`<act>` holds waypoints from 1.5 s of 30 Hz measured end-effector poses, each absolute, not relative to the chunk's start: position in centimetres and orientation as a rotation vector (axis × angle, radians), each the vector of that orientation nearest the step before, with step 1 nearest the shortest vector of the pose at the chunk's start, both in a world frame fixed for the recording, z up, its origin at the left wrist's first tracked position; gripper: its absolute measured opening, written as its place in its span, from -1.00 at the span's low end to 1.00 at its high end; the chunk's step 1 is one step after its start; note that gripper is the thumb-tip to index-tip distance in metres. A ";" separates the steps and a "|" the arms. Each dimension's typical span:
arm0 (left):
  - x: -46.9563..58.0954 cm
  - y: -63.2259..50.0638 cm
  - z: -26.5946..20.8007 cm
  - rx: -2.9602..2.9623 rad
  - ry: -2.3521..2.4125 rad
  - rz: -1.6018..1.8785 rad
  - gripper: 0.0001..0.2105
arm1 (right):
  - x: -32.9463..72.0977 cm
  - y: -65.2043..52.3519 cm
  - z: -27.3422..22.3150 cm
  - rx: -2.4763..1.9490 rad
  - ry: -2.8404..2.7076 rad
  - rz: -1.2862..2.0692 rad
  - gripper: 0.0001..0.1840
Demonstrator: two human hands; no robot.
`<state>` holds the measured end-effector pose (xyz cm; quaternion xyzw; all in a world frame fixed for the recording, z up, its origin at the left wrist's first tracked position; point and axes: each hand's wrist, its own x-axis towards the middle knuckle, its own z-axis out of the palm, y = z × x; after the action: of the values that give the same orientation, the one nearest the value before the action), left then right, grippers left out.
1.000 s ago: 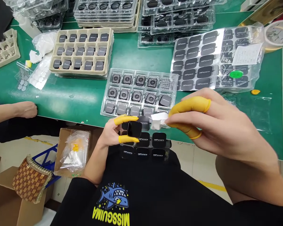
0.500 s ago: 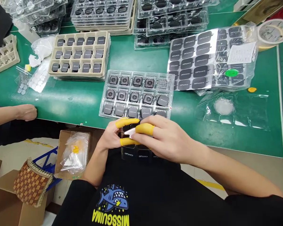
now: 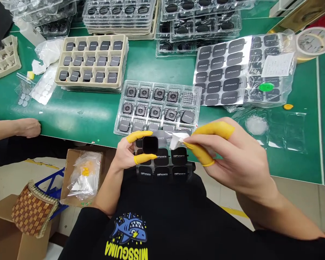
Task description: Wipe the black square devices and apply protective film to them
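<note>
My left hand (image 3: 124, 151), with yellow finger cots on thumb and index finger, grips a black smartwatch body (image 3: 150, 144) by its edges, the dark glossy screen facing up. To its right, my right hand (image 3: 227, 159), also in yellow finger cots, pinches a crumpled white wipe (image 3: 178, 140), apart from the watch. Beneath both lies a sheet of black HiFuture stickers (image 3: 179, 156) at the table's front edge, partly covered by the left hand. Just beyond it a clear plastic tray (image 3: 197, 104) holds several watches, some with sensor backs up, others with grey labelled faces.
A beige tray (image 3: 124, 54) of watches stands back left, with stacked clear trays (image 3: 119, 25) behind. Sticker sheets (image 3: 246, 68) and a tape roll (image 3: 315, 39) lie right. Another person's hand (image 3: 31, 128) rests at the left edge; a cardboard box (image 3: 67, 180) sits below.
My right hand has moved right and up with the white wipe, away from the watch. The watch screen and the sticker sheet below now show.
</note>
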<state>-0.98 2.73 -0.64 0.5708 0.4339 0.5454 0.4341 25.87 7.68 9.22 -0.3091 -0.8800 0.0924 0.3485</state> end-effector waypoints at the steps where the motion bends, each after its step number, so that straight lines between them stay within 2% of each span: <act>1: -0.9 2.7 -0.6 1.408 1.080 1.348 -0.35 | 26.0 7.4 9.3 -0.786 -2.264 0.283 -0.76; 5: -0.4 2.7 -0.2 1.366 1.048 1.297 -0.33 | 24.8 6.6 9.1 -0.623 -2.326 0.373 -0.78; 8: -0.1 2.8 -0.1 1.418 0.982 1.298 -0.35 | 23.1 6.5 8.5 -0.558 -2.395 0.272 -0.83; 16: -0.1 2.8 -0.4 1.403 0.993 1.374 -0.39 | 21.6 8.4 6.7 -0.740 -2.425 -0.043 -0.68; 20: -0.6 2.3 0.1 1.340 1.026 1.357 -0.39 | 24.4 9.2 6.9 -0.865 -2.275 0.171 -0.85; 25: -0.7 2.3 0.4 1.332 1.023 1.354 -0.37 | 27.1 8.8 8.2 -0.921 -2.104 0.232 -0.66; 34: -0.5 2.5 0.6 1.352 1.078 1.307 -0.35 | 26.9 8.0 9.0 -0.834 -2.063 0.372 -0.60; 45: -0.3 2.4 1.0 1.379 1.043 1.283 -0.35 | 24.6 8.8 8.4 -0.593 -2.284 0.433 -0.78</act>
<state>-0.30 2.38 1.05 0.5640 0.4264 0.5246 0.4743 24.55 8.83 8.40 -0.2303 -0.8871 0.1683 0.3628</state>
